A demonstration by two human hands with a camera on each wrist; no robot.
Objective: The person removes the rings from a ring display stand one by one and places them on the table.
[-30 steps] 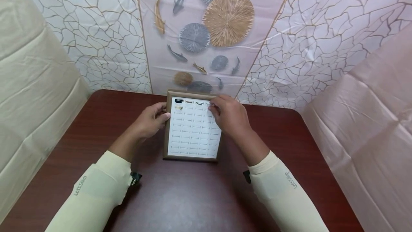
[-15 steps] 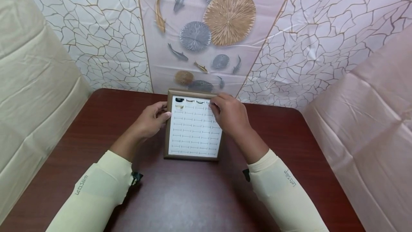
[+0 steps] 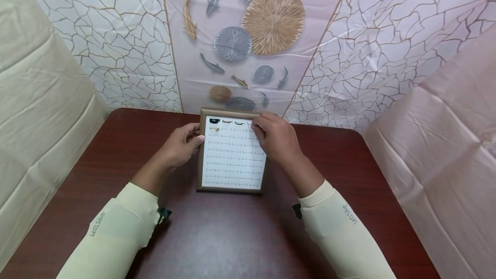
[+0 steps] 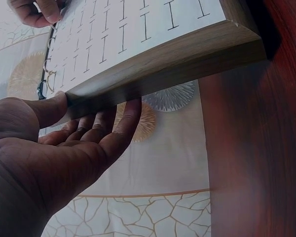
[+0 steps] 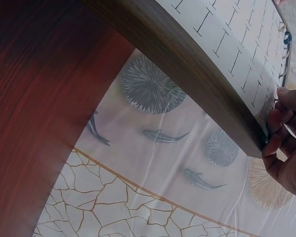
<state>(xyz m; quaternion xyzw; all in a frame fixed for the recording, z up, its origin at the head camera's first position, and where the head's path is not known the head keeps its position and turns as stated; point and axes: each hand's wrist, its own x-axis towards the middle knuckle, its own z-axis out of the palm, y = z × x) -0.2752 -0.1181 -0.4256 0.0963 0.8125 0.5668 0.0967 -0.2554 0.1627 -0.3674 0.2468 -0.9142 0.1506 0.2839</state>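
Note:
A wood-framed ring display board (image 3: 232, 154) with rows of slits in its white face stands propped up on the table. Its left edge is gripped by my left hand (image 3: 180, 143), thumb on the front and fingers behind, as the left wrist view shows. At the top right, my right hand (image 3: 277, 139) pinches a small ring in the fourth slit of the top row, the ring mostly hidden by the fingertips. Along the top row sit a black ring (image 3: 214, 121), a gold-toned ring (image 3: 227, 122) and a dark-and-silver ring (image 3: 239, 123). Below the black one is a gold ring (image 3: 214, 129).
The reddish-brown table (image 3: 217, 231) reaches back to a patterned cloth backdrop (image 3: 236, 81). Beige cloth walls flank it, the left cloth (image 3: 46, 98) and the right cloth (image 3: 438, 119). A dark strap piece (image 3: 164, 215) shows at my left wrist.
The right fingertips have closed in against the board's top right, and the shiny bit between them is now largely covered. My left hand and the board stay in place.

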